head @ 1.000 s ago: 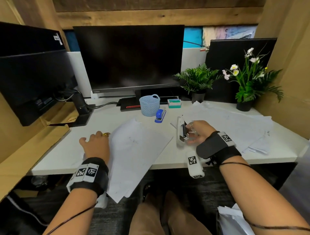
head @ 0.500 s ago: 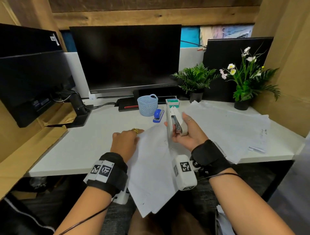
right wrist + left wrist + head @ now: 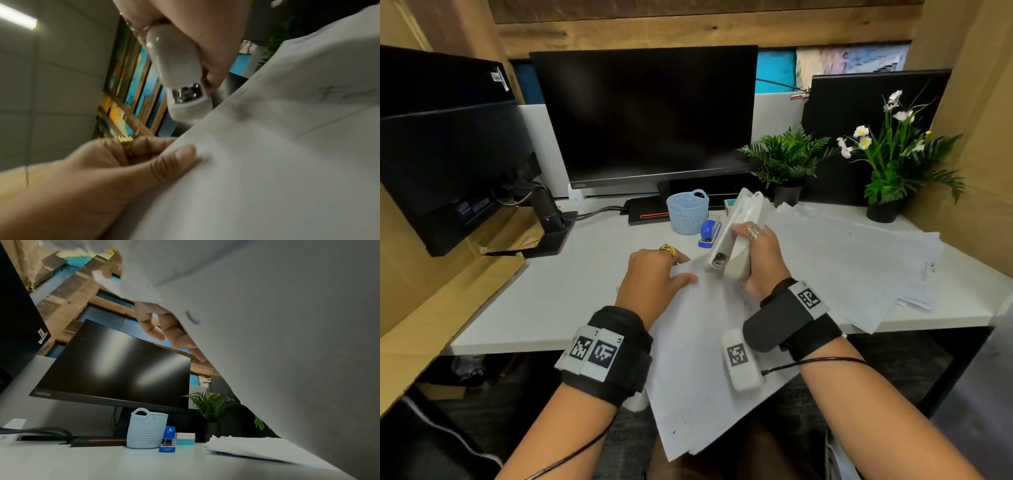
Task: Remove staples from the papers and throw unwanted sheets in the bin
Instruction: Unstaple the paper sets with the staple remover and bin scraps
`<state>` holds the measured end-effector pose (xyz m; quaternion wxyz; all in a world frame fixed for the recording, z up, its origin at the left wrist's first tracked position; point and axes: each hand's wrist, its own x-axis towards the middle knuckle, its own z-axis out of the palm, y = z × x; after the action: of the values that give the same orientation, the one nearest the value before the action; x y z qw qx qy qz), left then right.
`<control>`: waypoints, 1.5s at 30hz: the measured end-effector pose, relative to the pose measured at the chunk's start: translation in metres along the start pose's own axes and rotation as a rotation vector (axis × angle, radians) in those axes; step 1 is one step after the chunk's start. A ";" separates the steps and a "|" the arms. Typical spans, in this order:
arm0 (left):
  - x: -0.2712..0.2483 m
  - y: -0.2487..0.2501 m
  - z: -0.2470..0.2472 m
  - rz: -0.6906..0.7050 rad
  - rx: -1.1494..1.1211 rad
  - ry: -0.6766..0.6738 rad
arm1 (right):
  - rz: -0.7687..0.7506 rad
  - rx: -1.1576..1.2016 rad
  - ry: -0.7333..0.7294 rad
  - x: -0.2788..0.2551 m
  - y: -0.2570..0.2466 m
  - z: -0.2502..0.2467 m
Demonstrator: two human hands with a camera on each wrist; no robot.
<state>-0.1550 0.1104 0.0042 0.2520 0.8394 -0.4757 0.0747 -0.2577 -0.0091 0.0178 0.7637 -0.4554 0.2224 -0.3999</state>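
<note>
My left hand [image 3: 654, 277] pinches the top corner of a stapled set of white papers [image 3: 709, 359], thumb on top [image 3: 174, 159] and fingers underneath [image 3: 174, 334]. The set hangs over the desk's front edge toward my lap. My right hand [image 3: 760, 260] grips a white stapler [image 3: 732, 240], its metal-tipped end [image 3: 188, 94] pointing down just above the papers' top edge, beside my left thumb. In the left wrist view the sheet [image 3: 277, 337] fills most of the picture.
A pale blue mesh basket [image 3: 687, 210], a small blue stapler [image 3: 709, 233] and a teal box [image 3: 185, 438] stand before the monitor [image 3: 643, 116]. More loose papers [image 3: 859, 260] cover the desk's right side. Two potted plants [image 3: 787, 161] stand at the back right.
My left hand slid right to the papers' top corner and lifted it. My right hand raised the white stapler off the desk and turned its end down toward that corner.
</note>
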 end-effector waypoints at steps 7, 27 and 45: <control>-0.009 0.016 -0.006 0.031 -0.042 -0.041 | -0.379 -0.252 0.043 -0.002 -0.010 0.013; -0.016 0.033 -0.003 0.054 -0.090 -0.078 | -0.443 -0.507 -0.111 0.004 0.017 -0.002; -0.017 0.023 0.001 0.095 -0.055 -0.099 | -0.392 -0.578 -0.087 0.012 0.013 -0.018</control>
<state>-0.1834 0.1133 0.0047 0.2474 0.8112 -0.5289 0.0318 -0.2580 -0.0250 -0.0019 0.5204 -0.7036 0.2020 -0.4397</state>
